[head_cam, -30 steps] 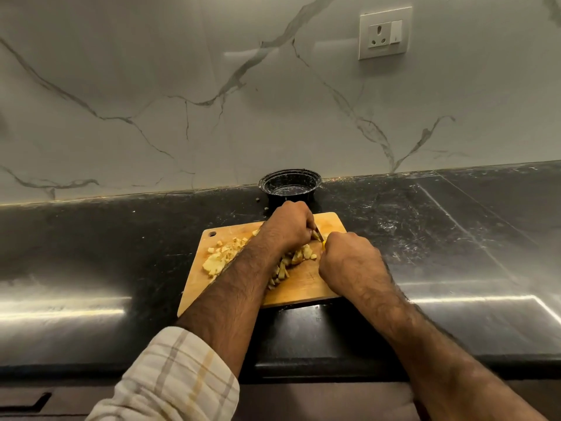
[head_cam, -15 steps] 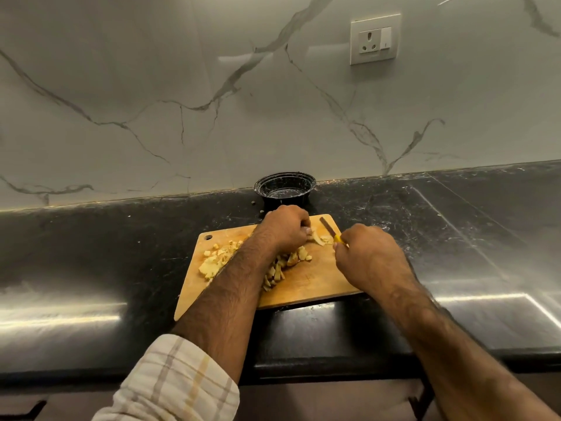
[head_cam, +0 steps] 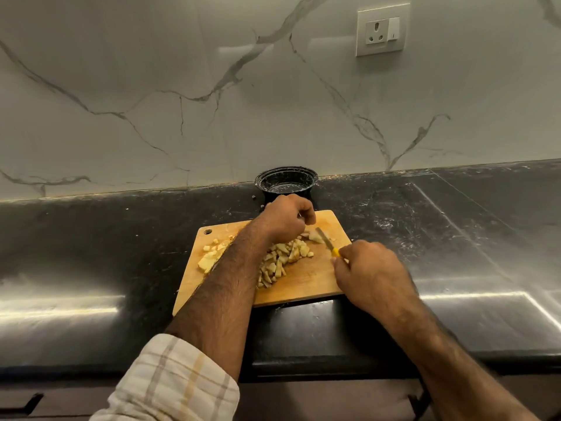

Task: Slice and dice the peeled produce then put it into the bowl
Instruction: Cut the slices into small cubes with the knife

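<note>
On the cutting board (head_cam: 306, 281), your right hand (head_cam: 368, 276) has drawn the knife (head_cam: 325, 240) back from the last piece (head_cam: 315, 237); your left hand (head_cam: 287, 218), curled, steadies the diced produce (head_cam: 280, 259). Bowl (head_cam: 285, 181) waits behind, still unfilled.

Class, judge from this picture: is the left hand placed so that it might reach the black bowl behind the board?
Probably yes. The left hand sits curled at the cutting board's far edge, just before the black bowl, with nothing standing between them. The right hand holds the knife off to the side.
</note>
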`<act>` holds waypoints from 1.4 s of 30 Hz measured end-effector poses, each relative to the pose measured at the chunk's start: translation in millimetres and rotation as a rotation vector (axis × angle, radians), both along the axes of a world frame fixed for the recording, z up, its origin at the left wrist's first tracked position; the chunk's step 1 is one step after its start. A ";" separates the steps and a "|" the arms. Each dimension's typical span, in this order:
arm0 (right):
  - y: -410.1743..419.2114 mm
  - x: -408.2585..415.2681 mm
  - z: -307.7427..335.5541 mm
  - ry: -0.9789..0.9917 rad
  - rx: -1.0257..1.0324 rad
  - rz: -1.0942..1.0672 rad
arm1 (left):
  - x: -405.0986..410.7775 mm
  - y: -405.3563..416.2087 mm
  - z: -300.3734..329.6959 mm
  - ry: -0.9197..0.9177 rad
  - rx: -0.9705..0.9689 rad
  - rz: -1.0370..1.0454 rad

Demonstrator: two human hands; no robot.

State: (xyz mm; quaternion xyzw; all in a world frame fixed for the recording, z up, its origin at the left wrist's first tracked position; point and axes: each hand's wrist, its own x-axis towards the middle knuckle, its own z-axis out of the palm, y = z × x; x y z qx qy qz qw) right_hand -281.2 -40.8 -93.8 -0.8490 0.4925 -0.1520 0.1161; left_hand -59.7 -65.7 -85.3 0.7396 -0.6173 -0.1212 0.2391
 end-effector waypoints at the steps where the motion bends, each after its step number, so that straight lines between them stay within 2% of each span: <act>1: 1.8 1.0 -0.1 -0.015 0.010 0.020 | 1.7 -0.3 0.5 -0.007 -0.029 0.012; 6: -6.9 -5.9 3.4 -0.013 -0.030 -0.123 | 11.1 4.6 5.1 0.010 -0.136 0.075; 9: 3.3 -3.1 0.3 0.034 -0.017 -0.062 | 17.1 8.6 10.3 0.008 -0.155 0.104; 12: 12.8 -0.4 -1.8 0.012 -0.003 0.040 | 14.9 10.5 14.3 -0.018 -0.133 0.111; 19: 19.1 -19.8 0.0 0.051 -0.047 -0.136 | 4.3 11.4 17.3 -0.054 -0.053 0.130; 25: 39.5 -14.1 -8.5 0.016 -0.055 -0.042 | 4.3 21.8 21.5 -0.105 -0.034 0.162; 29: 40.5 -4.0 -4.4 -0.048 -0.045 0.033 | 15.7 31.8 25.8 -0.173 -0.056 0.246; 32: 23.6 -4.1 0.8 -0.120 -0.060 -0.013 | 30.7 37.0 28.1 -0.223 -0.046 0.328; 34: 14.0 -2.7 2.1 -0.098 -0.045 -0.049 | 38.7 36.2 25.7 -0.242 -0.008 0.358; 38: 10.3 12.0 1.4 -0.026 0.006 0.051 | 51.1 25.1 19.2 -0.205 0.089 0.353; 42: -3.5 16.6 -1.1 -0.079 -0.007 0.063 | 55.9 12.0 13.6 -0.079 0.137 0.281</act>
